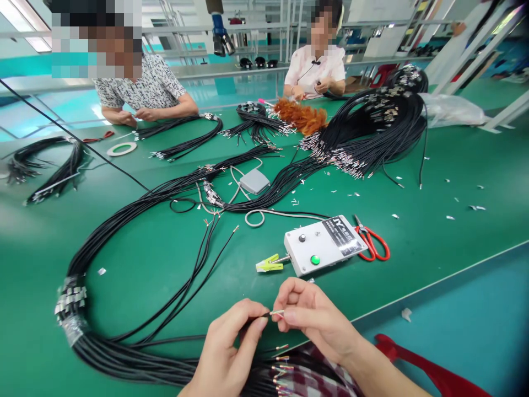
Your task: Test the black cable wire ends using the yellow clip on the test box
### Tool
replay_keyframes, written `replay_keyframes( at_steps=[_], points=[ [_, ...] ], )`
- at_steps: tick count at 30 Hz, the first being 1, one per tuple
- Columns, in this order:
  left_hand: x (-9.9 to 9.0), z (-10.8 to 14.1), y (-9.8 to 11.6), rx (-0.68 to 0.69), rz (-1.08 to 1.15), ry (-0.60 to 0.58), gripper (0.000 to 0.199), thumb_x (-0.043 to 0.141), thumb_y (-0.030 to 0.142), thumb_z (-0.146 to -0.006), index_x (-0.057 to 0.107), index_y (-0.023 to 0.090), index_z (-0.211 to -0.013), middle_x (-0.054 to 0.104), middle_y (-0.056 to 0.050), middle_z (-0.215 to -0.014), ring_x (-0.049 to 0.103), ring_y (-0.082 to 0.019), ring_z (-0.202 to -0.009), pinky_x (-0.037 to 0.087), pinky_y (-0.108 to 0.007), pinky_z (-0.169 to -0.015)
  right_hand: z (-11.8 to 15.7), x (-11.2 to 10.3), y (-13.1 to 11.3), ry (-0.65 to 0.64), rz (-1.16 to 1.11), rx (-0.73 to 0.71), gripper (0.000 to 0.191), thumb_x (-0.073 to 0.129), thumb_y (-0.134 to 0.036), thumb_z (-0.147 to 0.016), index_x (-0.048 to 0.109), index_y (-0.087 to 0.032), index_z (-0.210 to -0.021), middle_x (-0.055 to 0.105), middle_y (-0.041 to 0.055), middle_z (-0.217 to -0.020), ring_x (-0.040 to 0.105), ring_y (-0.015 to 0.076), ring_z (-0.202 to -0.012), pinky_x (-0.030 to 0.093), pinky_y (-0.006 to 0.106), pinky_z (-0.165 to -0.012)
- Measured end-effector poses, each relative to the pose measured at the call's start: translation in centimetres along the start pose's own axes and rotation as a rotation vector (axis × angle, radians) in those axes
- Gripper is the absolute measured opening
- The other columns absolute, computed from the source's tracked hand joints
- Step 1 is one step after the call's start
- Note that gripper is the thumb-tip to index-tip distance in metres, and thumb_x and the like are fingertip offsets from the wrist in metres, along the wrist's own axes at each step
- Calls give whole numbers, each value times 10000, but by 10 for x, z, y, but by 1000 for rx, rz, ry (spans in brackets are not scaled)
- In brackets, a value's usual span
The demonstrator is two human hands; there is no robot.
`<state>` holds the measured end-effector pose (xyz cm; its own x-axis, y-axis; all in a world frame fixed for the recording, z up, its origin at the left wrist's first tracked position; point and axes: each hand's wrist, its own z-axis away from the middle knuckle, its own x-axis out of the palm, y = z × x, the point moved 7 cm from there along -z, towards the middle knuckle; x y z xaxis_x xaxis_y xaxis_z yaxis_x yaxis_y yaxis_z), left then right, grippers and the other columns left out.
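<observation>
Near the bottom centre, my left hand point(231, 344) pinches the black jacket of a cable close to its stripped end. My right hand point(312, 320) holds the thin bare wires point(277, 312) of that same cable between thumb and fingers, just right of my left fingertips. A thick bundle of black cables point(103, 242) curves round on the left, bound with clear wrap and white labels, and its wire ends lie beside my lap. Behind my hands stands a white control box point(314, 245) with a lit green button and a yellow-green clip point(269, 263) on its left side.
Red-handled scissors point(374, 242) lie right of the box. A grey square box point(255, 181), a tape roll point(122, 149), orange-brown fluffy material point(301, 116) and a large cable pile point(372, 127) are farther back. Two people sit across the green table point(438, 248), handling cables.
</observation>
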<state>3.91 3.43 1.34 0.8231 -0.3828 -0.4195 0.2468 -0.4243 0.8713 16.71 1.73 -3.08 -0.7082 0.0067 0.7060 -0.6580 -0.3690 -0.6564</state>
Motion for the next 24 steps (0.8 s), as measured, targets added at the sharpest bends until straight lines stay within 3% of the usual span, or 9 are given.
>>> replay_keyframes(
  at_steps=[7,16,19,24],
  points=[
    [1,-1,12,150,-96,-18,211,510,29,-912,603,215,-951,653,13,-780,620,-99,-665,497,-145,-651,2,-5,3,-30,39,88,283,856,-203,-633,658,-152,-829,726,15,-728,664,103,-620,497,183,-573],
    [5,4,11,223,-144,-48,217,483,41,-928,587,214,-1008,634,-16,-765,592,-132,-654,485,-192,-624,3,-9,8,-58,15,202,321,869,-166,-596,647,-144,-826,717,10,-676,649,94,-558,483,175,-545],
    [6,2,5,112,-61,-73,180,489,88,-942,607,223,-961,644,-9,-758,592,-129,-644,476,-192,-615,4,-7,10,-38,6,181,332,869,-159,-606,630,-155,-836,711,-1,-674,645,89,-576,471,172,-563],
    [18,10,-30,-356,249,-131,242,466,334,-989,580,198,-825,507,41,-606,413,-90,-463,339,-189,-423,1,-8,18,67,-51,139,426,870,-210,-628,552,-198,-910,712,-35,-716,625,62,-587,451,159,-593]
  ],
)
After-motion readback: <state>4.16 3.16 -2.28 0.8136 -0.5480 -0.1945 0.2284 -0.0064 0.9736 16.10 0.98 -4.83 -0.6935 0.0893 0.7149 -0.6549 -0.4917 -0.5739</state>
